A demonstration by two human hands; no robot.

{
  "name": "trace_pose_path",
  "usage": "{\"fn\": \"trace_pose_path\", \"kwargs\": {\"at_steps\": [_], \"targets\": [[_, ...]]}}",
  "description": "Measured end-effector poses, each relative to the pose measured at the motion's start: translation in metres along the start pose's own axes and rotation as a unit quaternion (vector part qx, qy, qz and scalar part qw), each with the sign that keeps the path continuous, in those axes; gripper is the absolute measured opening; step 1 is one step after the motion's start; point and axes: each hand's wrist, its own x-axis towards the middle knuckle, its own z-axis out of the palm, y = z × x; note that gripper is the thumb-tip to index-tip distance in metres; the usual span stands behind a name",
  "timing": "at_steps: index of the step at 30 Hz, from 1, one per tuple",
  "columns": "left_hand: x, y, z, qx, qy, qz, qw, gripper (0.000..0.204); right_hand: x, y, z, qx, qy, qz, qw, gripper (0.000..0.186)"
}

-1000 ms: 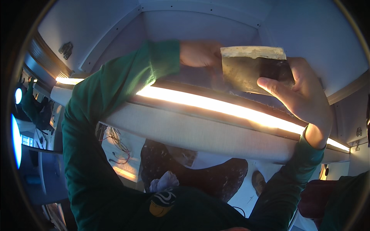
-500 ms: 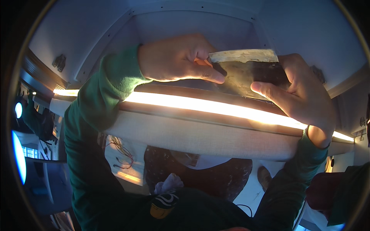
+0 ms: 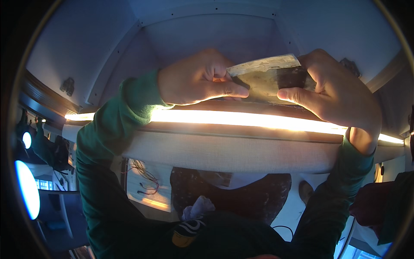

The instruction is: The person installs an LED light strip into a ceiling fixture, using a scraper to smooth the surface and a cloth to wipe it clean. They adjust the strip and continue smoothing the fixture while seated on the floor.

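Observation:
I hold a thin, flat, brownish panel (image 3: 262, 85) up between both hands, with a pale, rough strip along its far edge and a darker patch toward its right end. My left hand (image 3: 199, 81) pinches its left end, thumb on the near face and fingers mostly hidden behind. Around the right end my right hand (image 3: 340, 91) is closed, its thumb pressed flat on the near face. What the panel is exactly, I cannot make out. Just nearer to me than the panel runs a bright strip light (image 3: 241, 119).
Pale cabinet walls (image 3: 207, 39) surround the space ahead, with dark hinges (image 3: 67, 86) at the sides. Below the light is a fabric-covered ledge (image 3: 233, 153). Loose wires (image 3: 146, 177) lie lower left. Another person's dark red cap (image 3: 373, 203) shows at lower right.
The view has shifted slightly. The panel sits a little further left in the picture and tilts more, its right end higher. Both hands keep their hold.

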Motion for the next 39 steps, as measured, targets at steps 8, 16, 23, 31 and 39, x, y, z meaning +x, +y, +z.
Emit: {"fn": "trace_pose_path", "kwargs": {"at_steps": [8,16,23,31,39], "targets": [[0.007,0.001,0.003,0.013,-0.032,-0.038,0.999,0.027,-0.001,0.002,-0.003,-0.021,-0.004,0.035,0.999,0.049],[0.014,0.003,0.015,-0.017,0.001,-0.098,0.995,0.043,-0.005,0.000,-0.004,-0.052,0.009,0.045,0.998,0.044],[0.025,-0.006,0.009,0.126,-0.035,-0.115,0.985,0.034,-0.003,0.006,-0.002,-0.100,0.057,0.004,0.993,0.046],[0.006,0.011,-0.009,0.038,0.035,-0.030,0.998,0.031,0.002,0.007,0.006,0.092,0.146,-0.050,0.984,0.039],[-0.008,0.003,-0.014,0.126,0.010,0.033,0.991,0.038,-0.002,-0.007,0.011,-0.020,0.152,-0.104,0.983,0.042]]}}
